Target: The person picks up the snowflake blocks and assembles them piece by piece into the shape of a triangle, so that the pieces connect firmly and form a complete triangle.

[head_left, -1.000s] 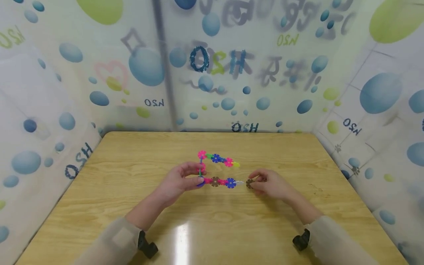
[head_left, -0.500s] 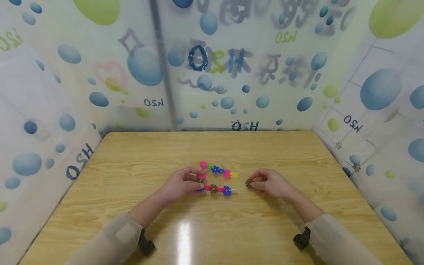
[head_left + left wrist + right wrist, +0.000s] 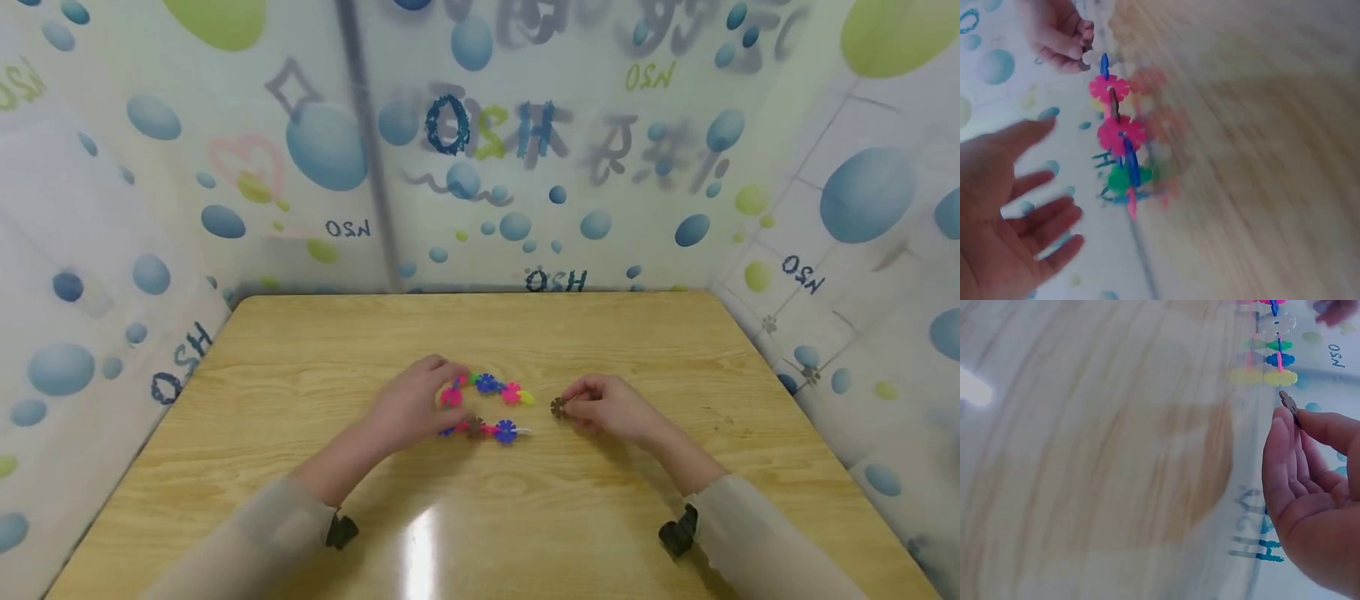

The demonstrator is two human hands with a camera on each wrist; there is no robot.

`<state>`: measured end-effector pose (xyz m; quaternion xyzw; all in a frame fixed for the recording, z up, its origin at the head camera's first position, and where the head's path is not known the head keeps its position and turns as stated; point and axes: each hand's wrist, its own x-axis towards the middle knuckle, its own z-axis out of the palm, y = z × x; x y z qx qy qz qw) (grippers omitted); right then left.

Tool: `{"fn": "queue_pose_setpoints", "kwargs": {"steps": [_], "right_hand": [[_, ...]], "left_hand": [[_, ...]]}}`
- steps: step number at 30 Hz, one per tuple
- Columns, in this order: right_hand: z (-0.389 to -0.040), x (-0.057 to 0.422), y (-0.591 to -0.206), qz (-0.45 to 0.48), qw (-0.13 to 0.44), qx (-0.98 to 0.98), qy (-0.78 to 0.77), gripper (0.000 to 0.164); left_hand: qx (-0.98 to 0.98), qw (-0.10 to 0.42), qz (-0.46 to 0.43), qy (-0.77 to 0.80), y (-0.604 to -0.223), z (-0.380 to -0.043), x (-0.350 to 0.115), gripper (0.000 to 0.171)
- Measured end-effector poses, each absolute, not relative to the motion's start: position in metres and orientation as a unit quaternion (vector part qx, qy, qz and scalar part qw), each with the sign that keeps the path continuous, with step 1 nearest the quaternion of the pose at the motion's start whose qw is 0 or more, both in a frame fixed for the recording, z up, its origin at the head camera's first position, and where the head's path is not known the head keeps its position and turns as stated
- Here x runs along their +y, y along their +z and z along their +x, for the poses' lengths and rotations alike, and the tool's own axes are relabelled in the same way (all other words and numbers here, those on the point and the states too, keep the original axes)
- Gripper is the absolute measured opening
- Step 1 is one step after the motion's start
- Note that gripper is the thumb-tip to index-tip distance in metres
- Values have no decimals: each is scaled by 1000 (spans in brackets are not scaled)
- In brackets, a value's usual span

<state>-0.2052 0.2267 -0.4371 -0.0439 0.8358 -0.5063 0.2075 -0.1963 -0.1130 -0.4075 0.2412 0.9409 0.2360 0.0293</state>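
Observation:
A U-shaped chain of flower-shaped interlocking plastic discs (image 3: 506, 431) lies on the table, in pink, blue, green, brown, yellow and white. Both of its ends point right, one a yellow disc (image 3: 527, 398), the other a white disc (image 3: 523, 431). My left hand (image 3: 408, 408) hovers over the chain's closed left side, hiding some of it. In the left wrist view its fingers are spread, apart from the pink disc (image 3: 1121, 134) and holding nothing. Between thumb and fingers my right hand (image 3: 618, 410) pinches a brown flower disc (image 3: 557, 407), a short gap from the chain's ends.
The wooden table (image 3: 337, 333) stretches out around the chain. Behind it rises a wall (image 3: 525, 242) printed with bubbles and lettering, with more such walls at the sides. Each sleeve carries a black wrist camera (image 3: 678, 533).
My left hand has let go of the chain and opened its fingers. The chain has been lowered onto the table. My right hand, still pinching the brown disc, has barely shifted.

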Motion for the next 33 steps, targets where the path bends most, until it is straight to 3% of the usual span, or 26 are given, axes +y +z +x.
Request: {"fn": "queue_pose_setpoints", "kwargs": {"steps": [4,10,20,33], "right_hand": [[-207,224,-441,-29,220,809,-545,28],[-208,217,-441,-6,231,785,-574,29],[-217,206,-441,23,236,777,-584,30],[-218,203,-443,22,256,762,-595,32]], "left_hand": [[910,49,342,231,-414,-217,-79,60],[914,107,348,180,-430,-231,-46,74],[916,75,329,218,-436,-236,-45,45],[894,93,368,238,-430,-249,-53,43]]}}
